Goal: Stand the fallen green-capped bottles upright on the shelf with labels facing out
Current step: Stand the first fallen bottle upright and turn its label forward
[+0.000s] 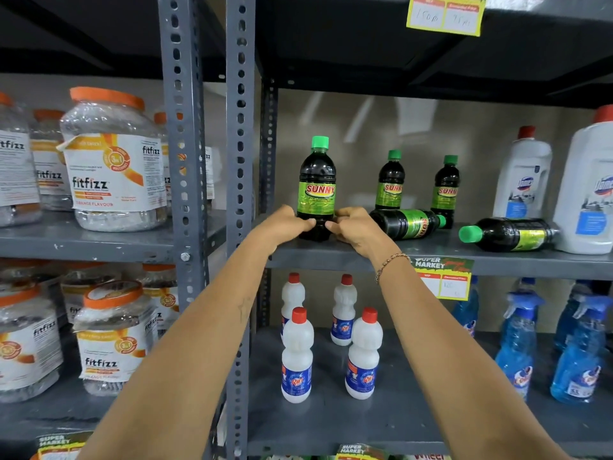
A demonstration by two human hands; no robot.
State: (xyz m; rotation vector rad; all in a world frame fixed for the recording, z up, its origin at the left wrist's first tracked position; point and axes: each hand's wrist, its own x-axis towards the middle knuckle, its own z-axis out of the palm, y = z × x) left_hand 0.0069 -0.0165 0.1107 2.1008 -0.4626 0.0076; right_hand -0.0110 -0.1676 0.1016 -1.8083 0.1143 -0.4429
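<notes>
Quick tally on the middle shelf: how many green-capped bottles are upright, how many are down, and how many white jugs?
Upright green-capped dark plastic bottles: 3
Fallen green-capped dark plastic bottles: 2
White plastic jugs with red caps: 2
Total: 7

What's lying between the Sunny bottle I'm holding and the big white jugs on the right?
In the head view: two fallen green-capped bottles, with two upright ones behind them.
</notes>
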